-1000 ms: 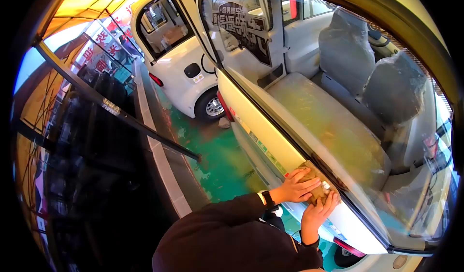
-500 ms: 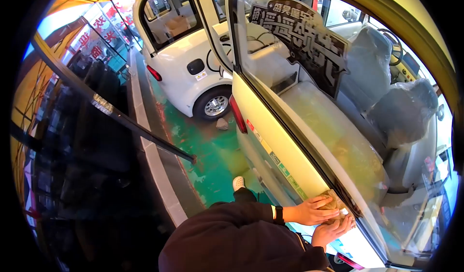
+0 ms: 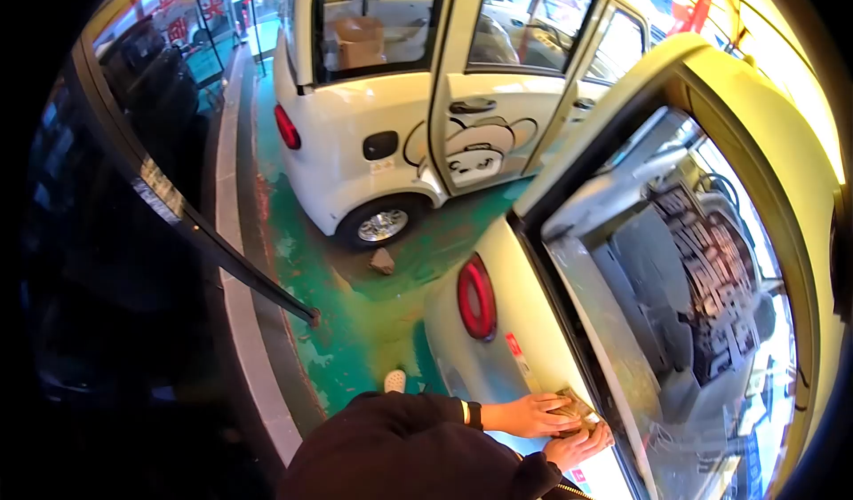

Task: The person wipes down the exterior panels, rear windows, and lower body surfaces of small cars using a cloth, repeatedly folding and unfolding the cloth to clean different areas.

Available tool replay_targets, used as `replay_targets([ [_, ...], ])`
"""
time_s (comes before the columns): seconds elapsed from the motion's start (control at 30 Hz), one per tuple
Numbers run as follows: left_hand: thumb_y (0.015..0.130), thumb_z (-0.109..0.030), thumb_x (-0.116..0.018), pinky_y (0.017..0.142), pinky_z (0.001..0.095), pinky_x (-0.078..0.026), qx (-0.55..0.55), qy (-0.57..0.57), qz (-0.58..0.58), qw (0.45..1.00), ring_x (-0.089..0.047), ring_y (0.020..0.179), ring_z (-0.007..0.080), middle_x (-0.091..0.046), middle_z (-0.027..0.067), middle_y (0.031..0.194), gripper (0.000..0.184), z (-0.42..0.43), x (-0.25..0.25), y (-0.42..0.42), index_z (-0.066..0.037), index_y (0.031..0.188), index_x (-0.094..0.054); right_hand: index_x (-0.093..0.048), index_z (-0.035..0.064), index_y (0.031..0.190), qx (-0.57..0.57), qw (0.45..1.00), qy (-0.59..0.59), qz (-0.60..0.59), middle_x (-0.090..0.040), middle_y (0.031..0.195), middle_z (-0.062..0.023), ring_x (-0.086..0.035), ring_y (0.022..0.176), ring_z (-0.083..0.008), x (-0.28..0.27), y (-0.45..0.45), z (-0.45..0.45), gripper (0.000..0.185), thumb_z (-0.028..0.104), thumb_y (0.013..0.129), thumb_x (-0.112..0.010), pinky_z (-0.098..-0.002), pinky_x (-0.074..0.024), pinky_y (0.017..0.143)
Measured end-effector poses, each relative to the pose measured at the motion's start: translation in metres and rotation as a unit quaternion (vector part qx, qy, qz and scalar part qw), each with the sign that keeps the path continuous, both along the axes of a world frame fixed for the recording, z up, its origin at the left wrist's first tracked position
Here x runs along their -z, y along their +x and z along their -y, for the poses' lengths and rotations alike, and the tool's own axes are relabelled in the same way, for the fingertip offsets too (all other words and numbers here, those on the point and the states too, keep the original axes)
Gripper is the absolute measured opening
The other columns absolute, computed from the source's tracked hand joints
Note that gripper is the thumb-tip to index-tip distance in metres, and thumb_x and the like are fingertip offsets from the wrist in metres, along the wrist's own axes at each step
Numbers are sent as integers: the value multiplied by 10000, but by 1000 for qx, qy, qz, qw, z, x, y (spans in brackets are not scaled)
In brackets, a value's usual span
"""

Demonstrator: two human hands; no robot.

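My left hand (image 3: 535, 416), with a dark band at the wrist, has its fingers bent over a small brownish, shiny-looking piece (image 3: 576, 404). From below, my right hand (image 3: 577, 448) closes on the same piece. Its kind is too blurred to tell, and the fingers partly hide it. Both hands are at the pale rear of a small car (image 3: 498, 296), just under the black edge of its back window. A red ring-shaped tail light (image 3: 477, 297) and a red-and-white sticker (image 3: 518, 355) are further along the same panel.
A second small white car (image 3: 346, 145) with a cartoon face on its side stands ahead. A stone (image 3: 382, 261) lies by its rear wheel (image 3: 380, 225). On the left, a dark pole (image 3: 240, 256) slants down to the green floor (image 3: 333, 345) beside a grey kerb (image 3: 240, 322).
The view has swung, bringing the near car's tail light and more of the white car's side into sight. Both hands still grip the brownish piece, now nearer the sticker and tail light.
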State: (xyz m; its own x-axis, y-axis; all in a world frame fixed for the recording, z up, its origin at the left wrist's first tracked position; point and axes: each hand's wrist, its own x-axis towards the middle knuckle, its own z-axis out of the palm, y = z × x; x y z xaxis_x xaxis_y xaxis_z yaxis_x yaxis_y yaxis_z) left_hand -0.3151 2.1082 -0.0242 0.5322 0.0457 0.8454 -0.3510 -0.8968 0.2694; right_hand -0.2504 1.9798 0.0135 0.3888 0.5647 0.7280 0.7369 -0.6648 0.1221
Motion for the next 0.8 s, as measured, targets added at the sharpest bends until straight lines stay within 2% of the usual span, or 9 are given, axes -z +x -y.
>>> replay_targets([
  [0.17,838,-296,-629,964,354,-412,-14,-55,-78,995,-442,1201,223,-519,-83,1306,479,-60,10,-43,-158,1288,-538,-416,-7,881,-42,999,-25,22,-488,1187,-202,-453,1163,-392,-3,-23,-71,176,139,919,-508,-616,-363,997],
  [0.2,815,-245,-635,1016,399,-374,14,-93,-113,989,-438,1211,226,-505,-74,1328,489,-66,16,-49,-145,1283,-534,-412,-2,861,-39,999,-19,21,-505,1153,-192,-475,1137,-384,-5,-26,-82,188,149,919,-507,-612,-376,988],
  [0.23,815,-245,-635,1016,399,-374,11,-92,-122,988,-438,1211,226,-505,-74,1328,489,-80,8,-60,-145,1283,-534,-416,1,843,-37,999,-7,24,-514,1127,-188,-493,1116,-378,-7,-30,-95,194,157,923,-499,-604,-382,987],
  [0.33,734,-126,-605,1101,478,-259,25,-13,-125,992,-441,1219,225,-454,-38,1390,545,-115,-1,-71,-124,1272,-524,-432,11,836,-18,999,-8,41,-532,1099,-183,-509,1097,-367,-10,-34,-117,182,160,898,-516,-578,-393,990],
  [0.47,729,-65,-575,1119,500,-229,55,-18,-152,987,-382,1294,218,-427,-27,1415,568,-125,-10,-79,-107,1291,-501,-440,24,841,21,998,-39,33,-530,1116,-178,-512,1092,-364,-11,-34,-121,171,167,887,-524,-558,-391,1005],
  [0.6,731,-47,-574,1140,521,-181,90,-8,-181,979,-359,1318,225,-374,-33,1452,620,-130,-1,-79,-126,1334,-459,-484,31,875,42,998,-31,48,-543,1132,-155,-523,1087,-352,-4,-33,-123,234,262,910,-505,-527,-416,970],
  [0.67,726,-58,-583,1139,527,-177,101,14,-172,980,-360,1320,224,-371,-35,1454,653,-143,10,-81,-136,1357,-432,-530,41,883,100,995,-7,22,-564,1146,-132,-530,1097,-340,6,-37,-124,322,358,924,-488,-488,-432,916],
  [0.73,706,-73,-601,1135,540,-171,114,36,-170,978,-365,1327,220,-364,-41,1461,747,-156,13,-85,-157,1408,-360,-544,47,876,114,993,10,18,-571,1150,-122,-532,1104,-334,8,-42,-138,354,393,924,-484,-476,-429,904],
  [0.8,694,-72,-604,1134,538,-175,129,36,-177,975,-367,1328,214,-362,-43,1463,760,-177,14,-87,-158,1409,-358,-558,44,856,131,990,48,18,-584,1137,-115,-532,1115,-330,6,-52,-157,401,430,928,-476,-481,-413,915],
])
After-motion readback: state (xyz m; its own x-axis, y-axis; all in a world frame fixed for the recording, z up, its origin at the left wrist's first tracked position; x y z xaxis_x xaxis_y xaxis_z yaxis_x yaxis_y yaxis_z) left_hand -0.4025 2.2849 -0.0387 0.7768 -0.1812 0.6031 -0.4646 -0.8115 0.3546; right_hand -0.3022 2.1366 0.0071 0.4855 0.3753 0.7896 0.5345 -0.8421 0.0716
